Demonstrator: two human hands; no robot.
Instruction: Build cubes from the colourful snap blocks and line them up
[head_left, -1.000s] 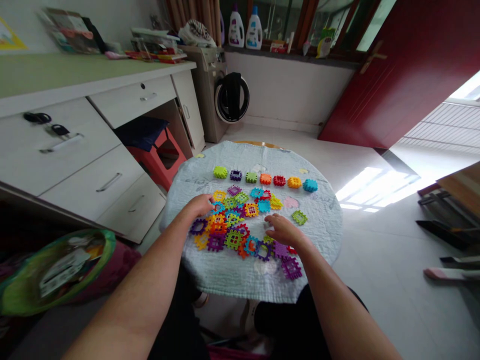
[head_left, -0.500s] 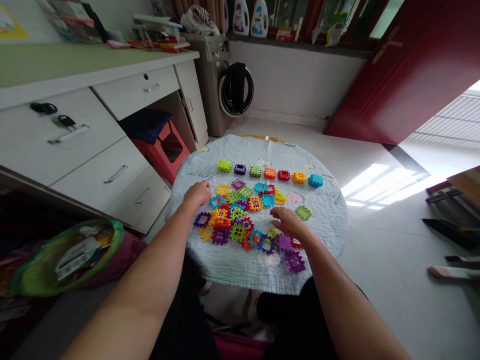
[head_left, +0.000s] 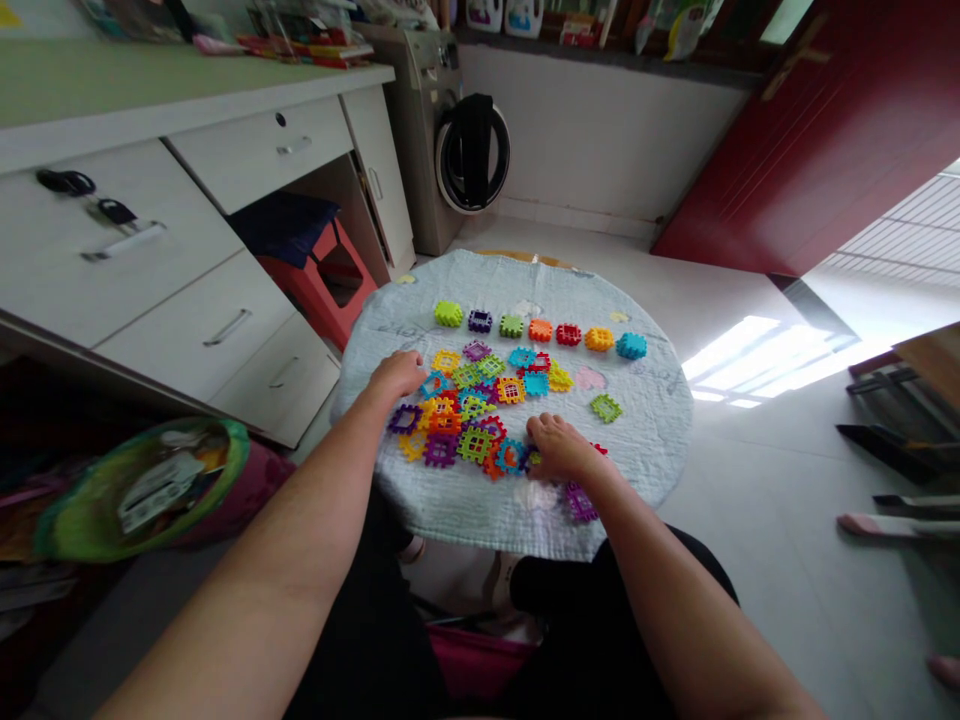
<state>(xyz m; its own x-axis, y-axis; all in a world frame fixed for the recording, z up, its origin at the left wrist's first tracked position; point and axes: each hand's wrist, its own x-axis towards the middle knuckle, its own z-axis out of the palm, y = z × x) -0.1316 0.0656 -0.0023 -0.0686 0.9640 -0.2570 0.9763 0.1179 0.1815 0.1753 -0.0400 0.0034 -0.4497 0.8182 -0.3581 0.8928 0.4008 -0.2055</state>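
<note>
1 view only: head cam, looks fwd & down, close over round table (head_left: 660,470).

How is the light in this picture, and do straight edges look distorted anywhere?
Head view: daylight from the right burns a white glare patch onto the pale tiled floor; the pale blue quilted cloth is softly and evenly lit; the colourful plastic interlocking tiles look sharp; the white drawer cabinet looks stretched and slanted by the wide lens.

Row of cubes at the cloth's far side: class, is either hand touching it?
No: the left hand and right hand both lie at the pile of flat tiles, well short of the row of cubes.
</note>
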